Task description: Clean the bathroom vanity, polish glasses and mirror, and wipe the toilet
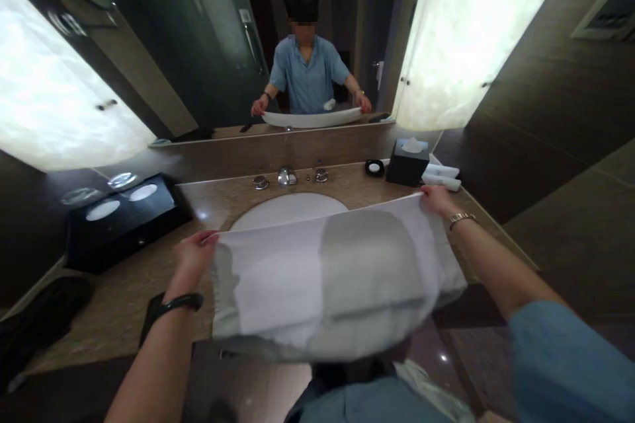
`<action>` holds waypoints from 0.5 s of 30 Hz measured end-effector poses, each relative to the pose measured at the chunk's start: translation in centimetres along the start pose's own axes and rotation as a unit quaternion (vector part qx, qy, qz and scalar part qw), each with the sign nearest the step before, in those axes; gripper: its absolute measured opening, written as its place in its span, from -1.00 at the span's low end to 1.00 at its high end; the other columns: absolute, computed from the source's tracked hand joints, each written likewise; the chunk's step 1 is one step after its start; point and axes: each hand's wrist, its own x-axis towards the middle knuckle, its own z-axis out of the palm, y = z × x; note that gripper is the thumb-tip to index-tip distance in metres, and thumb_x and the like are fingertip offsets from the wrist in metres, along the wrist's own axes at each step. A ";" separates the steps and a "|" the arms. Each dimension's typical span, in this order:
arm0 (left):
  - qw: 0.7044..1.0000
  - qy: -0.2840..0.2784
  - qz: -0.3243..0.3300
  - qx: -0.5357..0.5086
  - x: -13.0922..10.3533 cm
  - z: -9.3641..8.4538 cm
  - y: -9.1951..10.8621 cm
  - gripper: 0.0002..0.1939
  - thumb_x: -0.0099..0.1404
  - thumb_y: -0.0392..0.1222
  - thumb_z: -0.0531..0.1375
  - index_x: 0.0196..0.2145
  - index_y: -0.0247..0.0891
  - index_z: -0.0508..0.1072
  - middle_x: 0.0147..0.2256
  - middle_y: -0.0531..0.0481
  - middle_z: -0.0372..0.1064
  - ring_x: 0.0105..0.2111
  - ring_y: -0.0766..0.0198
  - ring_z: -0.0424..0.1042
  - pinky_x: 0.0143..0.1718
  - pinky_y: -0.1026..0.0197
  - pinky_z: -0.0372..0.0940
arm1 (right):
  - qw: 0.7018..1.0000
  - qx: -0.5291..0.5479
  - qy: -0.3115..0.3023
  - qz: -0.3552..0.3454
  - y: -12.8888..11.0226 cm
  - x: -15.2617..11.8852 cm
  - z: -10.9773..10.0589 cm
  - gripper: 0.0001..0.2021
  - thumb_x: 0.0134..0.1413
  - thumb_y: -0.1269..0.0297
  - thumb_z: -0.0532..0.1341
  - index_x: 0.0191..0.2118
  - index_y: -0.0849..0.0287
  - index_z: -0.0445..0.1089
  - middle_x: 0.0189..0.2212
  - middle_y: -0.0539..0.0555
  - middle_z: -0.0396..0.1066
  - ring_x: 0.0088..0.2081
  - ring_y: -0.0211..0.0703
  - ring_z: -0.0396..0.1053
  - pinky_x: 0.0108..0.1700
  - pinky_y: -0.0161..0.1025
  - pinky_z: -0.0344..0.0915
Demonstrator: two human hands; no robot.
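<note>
A wide white cloth hangs stretched between my two hands over the front of the counter, its lower part drooping past the edge. My left hand, with a dark bangle on the wrist, pinches its upper left corner. At the upper right corner, the fingers of my right hand are closed on the same top edge; a metal watch or bracelet circles that wrist. Behind the cloth, the white sink basin shows only its back part. Whether the cloth is one layer or folded, I cannot tell.
Chrome taps stand behind the basin. A black tissue box, a small black dish and rolled white items are at the right. To the left sit a black box and dark fabric. A mirror reflects me.
</note>
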 end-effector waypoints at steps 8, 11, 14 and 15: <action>0.998 0.013 0.054 -0.024 -7.9 5.7 -13.3 -0.62 0.06 0.14 0.14 -0.36 -0.15 0.59 -0.20 -0.07 0.57 -0.10 -0.09 0.50 0.01 -0.07 0.36 | 0.998 0.053 0.023 0.028 7.2 -12.4 4.4 -0.72 -0.01 0.43 0.11 -0.29 0.26 0.58 -0.14 0.26 0.55 -0.04 0.08 0.42 0.12 0.06 0.30; 0.998 0.007 0.050 0.026 -11.4 7.7 -16.8 -0.58 0.04 0.11 0.07 -0.34 -0.20 0.56 -0.20 -0.21 0.52 -0.08 -0.21 0.48 0.03 -0.19 0.34 | 0.990 0.097 0.072 0.073 10.6 -18.5 6.4 -0.69 -0.08 0.32 0.13 -0.26 0.24 0.57 -0.03 0.30 0.47 0.04 0.16 0.37 0.20 0.18 0.23; 0.990 0.079 -0.116 -0.016 -13.2 9.5 -17.4 -0.65 -0.07 0.12 0.14 -0.38 -0.16 0.38 -0.44 -0.12 0.41 -0.25 -0.22 0.49 -0.12 -0.25 0.40 | 0.941 0.173 0.188 0.222 13.0 -22.4 8.3 -0.70 -0.20 0.18 0.20 -0.29 0.23 0.45 -0.18 0.28 0.40 0.04 0.20 0.30 0.25 0.20 0.15; 0.980 0.092 -0.162 -0.065 -13.5 10.0 -17.0 -0.68 -0.08 0.10 0.16 -0.42 -0.14 0.30 -0.53 -0.06 0.34 -0.35 -0.17 0.47 -0.22 -0.23 0.42 | 0.911 0.213 0.216 0.278 13.2 -23.2 9.0 -0.68 -0.27 0.17 0.23 -0.30 0.20 0.38 -0.24 0.22 0.37 0.00 0.17 0.31 0.23 0.18 0.17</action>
